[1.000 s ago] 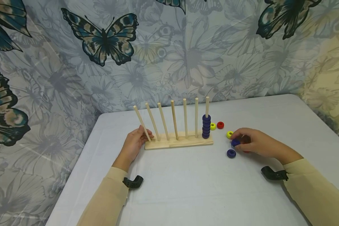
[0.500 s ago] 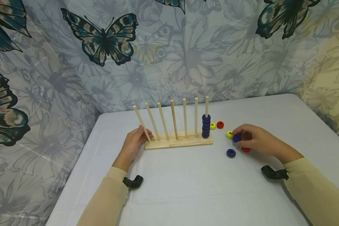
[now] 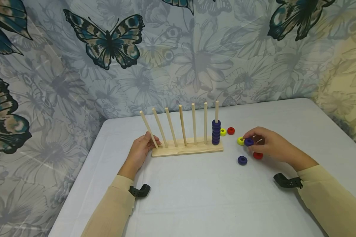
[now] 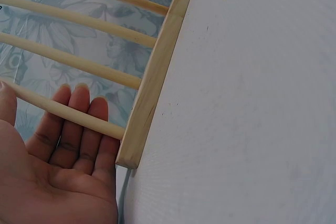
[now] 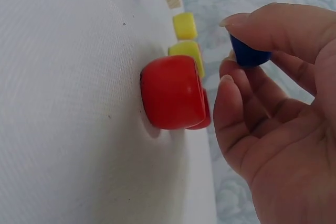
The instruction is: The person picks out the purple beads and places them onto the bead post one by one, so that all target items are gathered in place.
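Observation:
In the head view my right hand (image 3: 270, 143) pinches a dark blue ring bead (image 3: 249, 142) between thumb and fingers, raised off the table. Just beside it lie a yellow bead (image 3: 240, 141) and a red bead (image 3: 257, 155); another blue bead (image 3: 242, 160) rests nearer to me. My left hand (image 3: 140, 151) holds the leftmost peg (image 4: 73, 114) of a wooden peg stand (image 3: 187, 149), its fingers behind the peg and its thumb in front. Several blue beads (image 3: 216, 133) are stacked on the rightmost peg; the other pegs are bare.
Behind the stand's right end lie one more yellow bead (image 3: 223, 132) and a red bead (image 3: 231, 131). A white cloth covers the table (image 3: 190, 197). A patterned curtain with butterflies (image 3: 108, 41) hangs close behind the table's back edge.
My right hand has lifted the blue bead up and slightly away from me, uncovering the red bead beneath the hand. The left hand and the stand have stayed put.

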Motion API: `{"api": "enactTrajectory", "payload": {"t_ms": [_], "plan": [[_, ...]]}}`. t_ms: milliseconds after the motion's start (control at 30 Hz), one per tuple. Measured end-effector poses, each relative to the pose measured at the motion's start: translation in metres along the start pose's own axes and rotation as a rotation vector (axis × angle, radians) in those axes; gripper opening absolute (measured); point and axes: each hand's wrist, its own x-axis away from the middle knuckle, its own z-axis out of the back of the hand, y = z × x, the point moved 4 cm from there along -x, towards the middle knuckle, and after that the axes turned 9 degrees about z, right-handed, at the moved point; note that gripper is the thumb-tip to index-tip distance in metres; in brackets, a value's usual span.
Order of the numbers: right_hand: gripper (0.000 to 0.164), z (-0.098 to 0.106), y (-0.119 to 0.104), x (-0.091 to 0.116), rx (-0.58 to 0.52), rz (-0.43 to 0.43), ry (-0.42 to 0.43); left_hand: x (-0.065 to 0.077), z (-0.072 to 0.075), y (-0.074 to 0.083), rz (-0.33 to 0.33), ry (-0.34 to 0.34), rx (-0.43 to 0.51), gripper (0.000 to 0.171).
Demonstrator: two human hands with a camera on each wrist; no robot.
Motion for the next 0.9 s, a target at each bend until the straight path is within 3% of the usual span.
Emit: {"api": "enactTrajectory", "payload": {"t_ms": [567,900], "plan": [[0.045,0.004,-0.013,-0.001,-0.006,0.034,0.065,-0.001,0.001,-0.001,-0.006,-0.010,-0.002,0.068],[0.037,0.006,-0.021,0.001,0.022,0.102,0.108,-0.001,0.001,0.000,-0.008,-0.014,0.001,0.068]]}}
